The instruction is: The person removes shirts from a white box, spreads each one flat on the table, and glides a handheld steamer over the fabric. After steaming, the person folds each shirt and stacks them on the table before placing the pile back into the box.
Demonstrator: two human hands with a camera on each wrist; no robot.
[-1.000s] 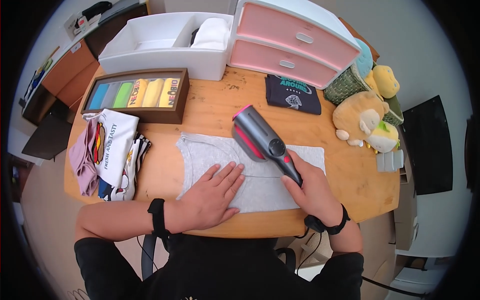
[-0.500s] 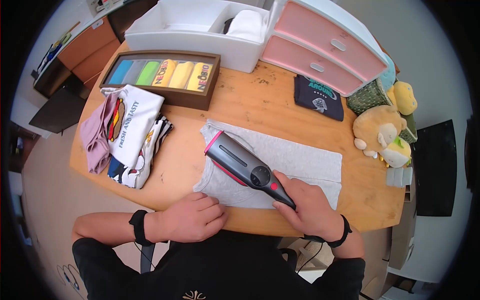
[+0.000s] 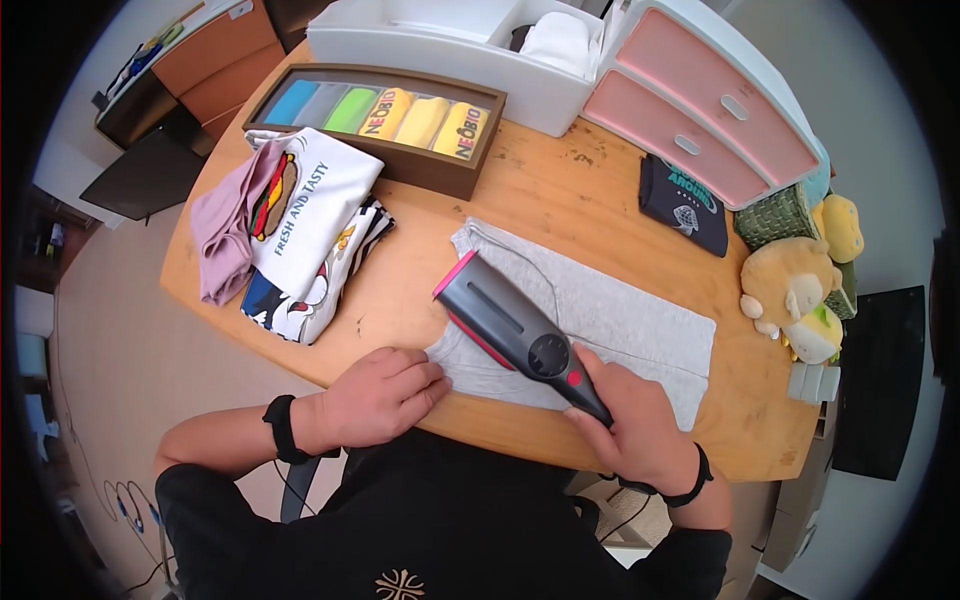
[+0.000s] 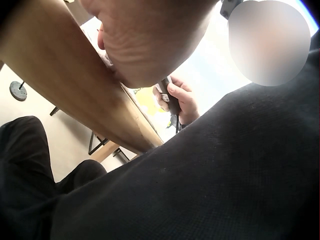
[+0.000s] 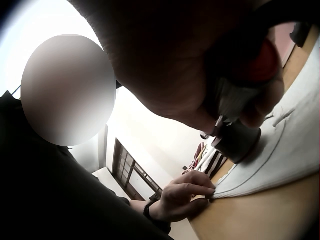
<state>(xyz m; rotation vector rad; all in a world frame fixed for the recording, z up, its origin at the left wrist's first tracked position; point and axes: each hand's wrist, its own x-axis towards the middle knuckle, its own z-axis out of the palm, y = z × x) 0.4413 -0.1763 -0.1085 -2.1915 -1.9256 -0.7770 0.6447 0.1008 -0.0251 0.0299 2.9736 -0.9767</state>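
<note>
A light grey shirt lies folded lengthwise on the wooden table, its neckline toward the left. My right hand grips the handle of a dark grey handheld garment steamer with pink edges. The steamer's head overlaps the neckline end of the shirt. At the shirt's near left corner, my left hand pinches the cloth with curled fingers. In the right wrist view, the left hand has its fingertips right at that corner. The left wrist view shows the table's edge beside the left hand.
Folded shirts lie stacked on the left. Behind them stands a brown box of rolled coloured clothes. A white bin and pink drawers line the back. A dark folded shirt and plush toys are at the right.
My left hand has gone from lying flat on the shirt to pinching its near left corner. The steamer has swung left over the neckline. The head view has shifted.
</note>
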